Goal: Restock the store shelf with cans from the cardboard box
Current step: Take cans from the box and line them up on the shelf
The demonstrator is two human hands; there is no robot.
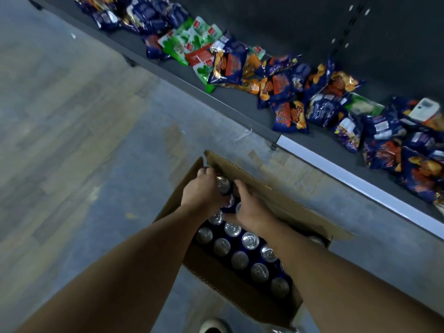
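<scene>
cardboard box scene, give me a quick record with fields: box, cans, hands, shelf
box: open cardboard box on the floor, flaps up
cans: blue cans upright in rows, silver tops showing
left hand: left hand closed on a can at the far end
right hand: right hand down among the cans, grip unclear
shelf: low dark shelf holding snack bags, no cans visible

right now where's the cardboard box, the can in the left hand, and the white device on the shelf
cardboard box (242,293), head view, on its near side wall
can (223,183), head view, on its silver top beside the left hand (200,191)
white device (421,109), head view, on its face, lying on snack bags
</scene>
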